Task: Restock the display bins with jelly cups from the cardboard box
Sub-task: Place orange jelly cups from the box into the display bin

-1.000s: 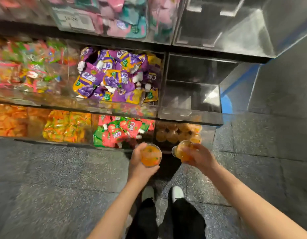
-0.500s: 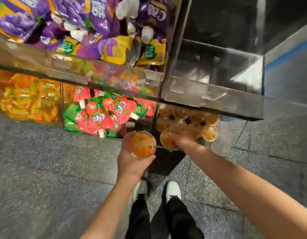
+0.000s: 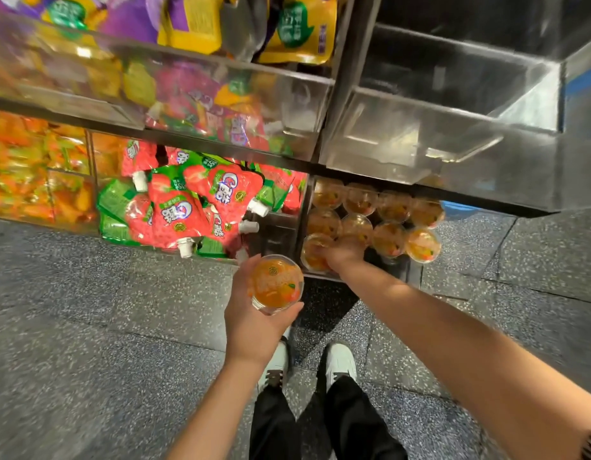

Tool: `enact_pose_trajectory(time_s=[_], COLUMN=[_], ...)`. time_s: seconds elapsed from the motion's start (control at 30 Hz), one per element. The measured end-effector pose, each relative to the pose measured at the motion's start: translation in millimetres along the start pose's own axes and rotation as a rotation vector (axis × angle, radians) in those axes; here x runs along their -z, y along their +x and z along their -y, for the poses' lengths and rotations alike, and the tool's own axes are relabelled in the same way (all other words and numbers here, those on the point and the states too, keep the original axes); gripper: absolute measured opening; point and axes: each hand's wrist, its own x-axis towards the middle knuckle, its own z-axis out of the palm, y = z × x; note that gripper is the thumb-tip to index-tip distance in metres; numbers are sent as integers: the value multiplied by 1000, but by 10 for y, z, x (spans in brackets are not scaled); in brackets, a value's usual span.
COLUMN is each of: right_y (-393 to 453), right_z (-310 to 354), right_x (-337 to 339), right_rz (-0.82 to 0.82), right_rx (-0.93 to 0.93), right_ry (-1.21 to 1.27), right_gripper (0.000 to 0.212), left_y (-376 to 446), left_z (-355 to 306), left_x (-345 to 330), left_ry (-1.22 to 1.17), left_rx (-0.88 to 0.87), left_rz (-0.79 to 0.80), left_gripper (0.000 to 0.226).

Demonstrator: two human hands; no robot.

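My left hand grips an orange jelly cup just in front of the lowest shelf. My right hand reaches into the bottom right display bin, its fingers around another orange jelly cup at the bin's near left corner. Several jelly cups stand in rows in that bin. The cardboard box is out of view.
Red and green strawberry pouches fill the bin to the left. Above hang a bin of purple and yellow pouches and an empty clear bin. Orange sweets lie at far left. My white shoes stand on grey speckled floor.
My right hand has gone from in front of the bin down into it with its cup. My head has moved closer to the lower shelves. The left hand keeps its cup.
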Motion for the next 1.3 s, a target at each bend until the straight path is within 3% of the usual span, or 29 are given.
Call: enact_pose_trajectory(time_s=[0.2, 0.4, 0.63, 0.77, 0.9, 1.03, 1.1, 1.2, 1.27, 1.3], right_y=[-19, -12, 124, 84, 48, -6, -12, -60, -120, -185], right_z=[28, -20, -114, -76, -78, -143, -190, -257, -312, -322], right_x=[8, -38, -13, 22, 141, 223, 223, 291, 372, 430], right_rz=[38, -45, -60, -180, 13, 169, 140, 69, 101, 145], right_rx=[-7, 45, 244, 350, 331, 307, 351, 388, 404, 380], right_ry=[-11, -91, -160, -413, -316, -383, -389, -429, -265, -70], right_gripper=[59, 30, 32, 37, 39, 32, 13, 15, 17, 12], left_y=[-54, -35, 31, -28, -181, -314, -357, -390, -391, -375], left_z=[86, 102, 144, 148, 201, 172, 135, 53, -14, -43], left_x=[13, -7, -184, -298, -348, -366, -383, -420, -452, -471], left_ry=[-8, 4, 37, -5, -25, 13, 31, 40, 44, 44], left_rx=[16, -37, -127, -124, -106, -94, -97, -114, -118, -115], left_rz=[-2, -26, -23, -62, -60, -52, -44, -23, -14, -5], left_gripper=[86, 81, 76, 74, 79, 82, 84, 84, 82, 80])
